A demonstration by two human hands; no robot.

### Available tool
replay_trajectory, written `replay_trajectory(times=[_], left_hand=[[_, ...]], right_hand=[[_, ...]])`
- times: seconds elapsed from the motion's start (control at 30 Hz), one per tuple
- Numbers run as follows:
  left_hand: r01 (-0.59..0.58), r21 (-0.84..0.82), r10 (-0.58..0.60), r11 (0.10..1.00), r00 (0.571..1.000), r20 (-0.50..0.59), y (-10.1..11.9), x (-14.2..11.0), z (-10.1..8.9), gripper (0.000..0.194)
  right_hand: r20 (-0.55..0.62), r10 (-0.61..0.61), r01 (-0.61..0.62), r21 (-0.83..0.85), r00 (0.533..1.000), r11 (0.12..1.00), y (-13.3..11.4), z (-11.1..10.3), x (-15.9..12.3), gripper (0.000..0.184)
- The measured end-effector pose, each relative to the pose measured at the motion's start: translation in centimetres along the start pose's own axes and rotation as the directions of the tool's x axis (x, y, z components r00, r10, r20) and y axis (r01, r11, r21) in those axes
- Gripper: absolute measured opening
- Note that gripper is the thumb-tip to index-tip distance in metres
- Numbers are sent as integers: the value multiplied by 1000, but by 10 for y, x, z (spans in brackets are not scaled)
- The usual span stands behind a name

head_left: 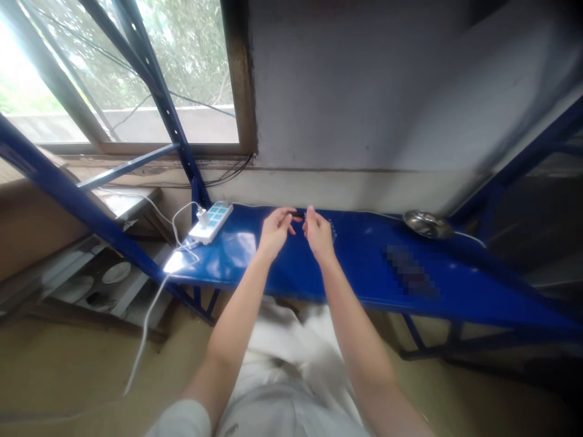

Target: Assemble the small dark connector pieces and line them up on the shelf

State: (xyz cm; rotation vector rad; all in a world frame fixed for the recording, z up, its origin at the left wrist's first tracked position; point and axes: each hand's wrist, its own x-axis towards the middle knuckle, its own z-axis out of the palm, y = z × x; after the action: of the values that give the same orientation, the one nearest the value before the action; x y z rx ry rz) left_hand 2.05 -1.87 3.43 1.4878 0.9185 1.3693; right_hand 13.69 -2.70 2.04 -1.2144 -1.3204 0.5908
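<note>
My left hand (275, 230) and my right hand (317, 232) are raised close together over the middle of the blue shelf (359, 267). Between their fingertips is a small dark, slim object (298, 214), too small and blurred to name. Its left part lies in the closed fingers of my left hand, and the pinched thumb and fingers of my right hand meet its right end. Just behind my right hand, some small clear bumpy item (333, 230) shows in part on the shelf; my hand hides the rest.
A white power strip (212, 223) with a plugged-in adapter and white cable stands at the shelf's left end. Toward the right are a shiny metal dish (427, 224) and a pixelated dark object (410, 271). Blue frame posts (166, 109) rise at the left, beside the window.
</note>
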Motion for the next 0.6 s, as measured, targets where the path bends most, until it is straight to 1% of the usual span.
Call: replay_trajectory(times=[0.1,0.23,0.4,0.47,0.6], left_hand=[[-9,16,8,1000,1000,6,1,-5,-1,21],[28,-19,-28,999,1000,2,4,-9,-2,23],[63,-52,-67,997,996,-67,8,-9,-1,28],[64,-54,-70,996,992,-107,8,-8,-2,32],[63,-43,-69,997,986,-153,6,-5,-4,35]], right_hand=[[-38,22,-18,83,999,996,0,2,-1,51],[-26,0,4,158,1000,987,0,6,-3,48],[-37,-1,8,182,999,983,-7,5,-6,44],[-16,0,3,180,1000,984,-10,2,-7,41],[71,-31,18,174,997,985,-13,-5,-6,32]])
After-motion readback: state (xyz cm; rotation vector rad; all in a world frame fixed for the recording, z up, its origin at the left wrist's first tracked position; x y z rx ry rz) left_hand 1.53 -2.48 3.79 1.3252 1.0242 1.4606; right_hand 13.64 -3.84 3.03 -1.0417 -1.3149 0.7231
